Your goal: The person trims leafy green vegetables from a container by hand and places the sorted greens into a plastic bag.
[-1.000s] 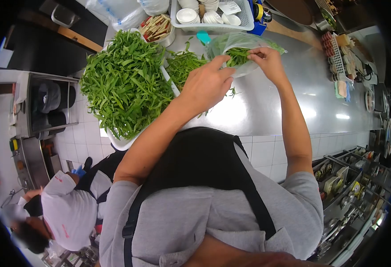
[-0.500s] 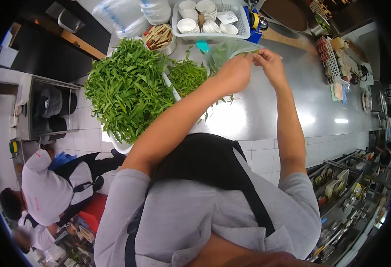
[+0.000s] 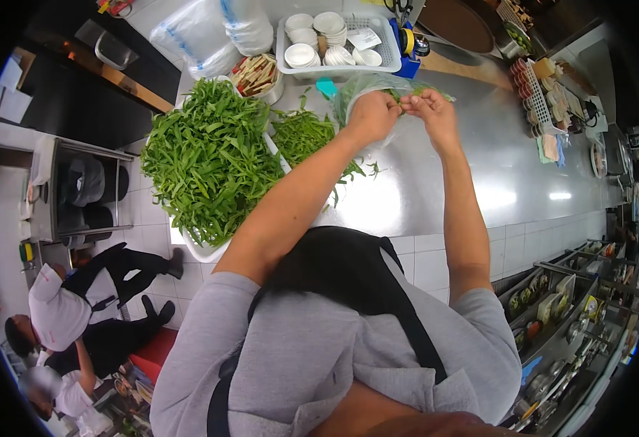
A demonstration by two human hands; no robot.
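Observation:
My left hand (image 3: 372,116) is closed, its fingertips pinching leafy greens (image 3: 394,93) in front of a clear plastic bag (image 3: 354,86). Close beside it, my right hand (image 3: 434,118) pinches at the same greens, and the fingertips of both hands nearly meet. Exactly where each stem is gripped is too small to make out. A big heap of leafy greens (image 3: 207,156) fills a white tub (image 3: 207,252) left of my left forearm. Between tub and hands lies a smaller pile of green sprigs (image 3: 301,135) on the steel table (image 3: 509,146).
A white basket of small dishes (image 3: 341,71) stands behind the hands, beside a tape dispenser (image 3: 408,51). A teal piece (image 3: 326,88) and a round container of red-and-white sticks (image 3: 256,76) are nearby. Two co-workers (image 3: 61,309) are at the lower left.
Both hands have come down and slightly left, nearer my body. The plastic bag now lies behind the fingers, and greens show between the hands. The co-workers have shifted.

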